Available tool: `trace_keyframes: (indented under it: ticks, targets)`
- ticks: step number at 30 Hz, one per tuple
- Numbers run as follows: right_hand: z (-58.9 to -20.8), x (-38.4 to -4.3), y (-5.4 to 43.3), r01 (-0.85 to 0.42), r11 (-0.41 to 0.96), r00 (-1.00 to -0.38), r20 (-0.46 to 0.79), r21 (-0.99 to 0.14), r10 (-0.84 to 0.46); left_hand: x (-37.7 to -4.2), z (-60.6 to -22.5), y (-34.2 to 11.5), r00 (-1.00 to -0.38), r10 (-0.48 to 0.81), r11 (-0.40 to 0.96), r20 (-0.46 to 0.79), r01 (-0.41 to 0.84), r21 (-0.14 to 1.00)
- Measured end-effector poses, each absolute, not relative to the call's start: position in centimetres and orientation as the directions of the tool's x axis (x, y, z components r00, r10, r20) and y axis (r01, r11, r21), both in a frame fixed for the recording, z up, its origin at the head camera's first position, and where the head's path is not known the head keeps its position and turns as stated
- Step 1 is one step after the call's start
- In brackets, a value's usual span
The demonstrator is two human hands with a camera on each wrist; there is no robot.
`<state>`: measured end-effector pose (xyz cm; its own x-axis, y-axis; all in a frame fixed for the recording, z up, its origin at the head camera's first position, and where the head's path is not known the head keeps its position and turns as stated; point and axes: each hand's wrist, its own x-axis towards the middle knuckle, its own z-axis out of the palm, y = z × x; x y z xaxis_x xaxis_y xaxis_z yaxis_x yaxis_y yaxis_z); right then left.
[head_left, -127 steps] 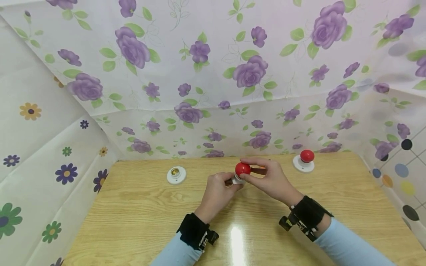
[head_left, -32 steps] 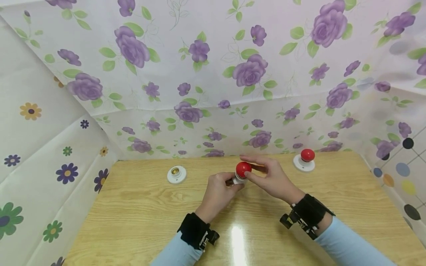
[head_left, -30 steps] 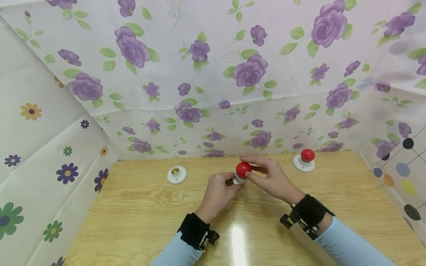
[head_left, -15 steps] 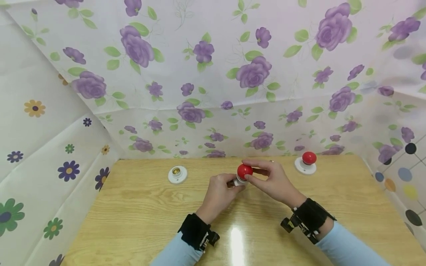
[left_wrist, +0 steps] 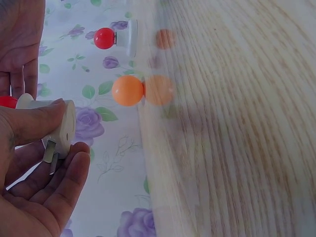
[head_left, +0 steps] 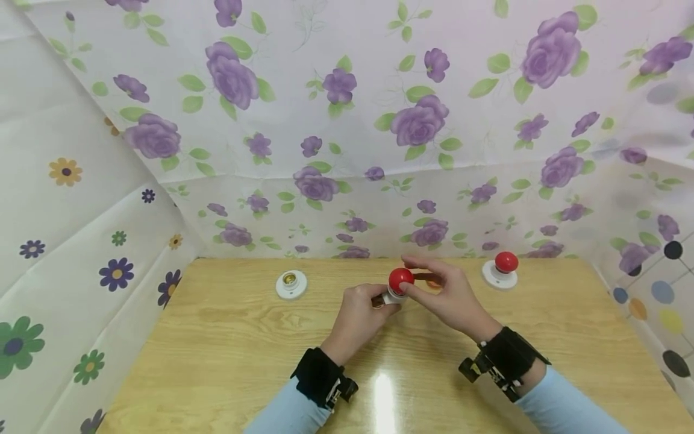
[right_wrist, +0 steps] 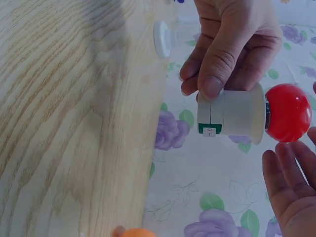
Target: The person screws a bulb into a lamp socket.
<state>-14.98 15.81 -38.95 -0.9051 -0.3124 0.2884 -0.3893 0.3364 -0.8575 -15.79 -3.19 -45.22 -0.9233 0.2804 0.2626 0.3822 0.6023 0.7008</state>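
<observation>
My left hand (head_left: 358,313) grips a white plug-in lamp socket (right_wrist: 237,111), thumb on one side and fingers on the other. Two flat metal prongs (left_wrist: 51,155) stick out of its back, and a small green-edged switch (right_wrist: 210,130) sits on its side. A round red light bulb (head_left: 401,280) is seated in the socket's mouth, a bit of metal collar showing between them. My right hand (head_left: 452,298) is at the bulb, thumb on its near side and other fingertips at its far side; the index finger stands off above it.
An orange ball (left_wrist: 127,90) lies on the wooden table (head_left: 244,361) behind my right hand. At the back left stands a white round lamp base (head_left: 291,284) with a brass-lined opening. Another white base (head_left: 499,277) at the back right carries a red bulb (head_left: 506,262). Flowered cloth hangs behind.
My right fingers have closed on the bulb and spread again, the index finger now farther from it. The left hand keeps its hold on the socket. The head view has shifted slightly.
</observation>
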Motion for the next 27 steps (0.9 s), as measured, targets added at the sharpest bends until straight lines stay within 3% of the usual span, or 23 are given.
trace_keyframes:
  ticks: [12, 27]
  targets:
    - [-41.6, -16.6, 16.7, -0.439, 0.249, -0.856, 0.318, -0.863, -0.407, -15.7, -44.9, -3.2, -0.924, 0.288, 0.603, 0.250, 0.378, 0.702]
    - [-41.7, -16.4, 16.6, -0.434, 0.273, -0.865, 0.311, -0.859, -0.394, -15.7, -45.1, -3.2, -0.914, 0.283, 0.611, 0.291, 0.406, 0.680]
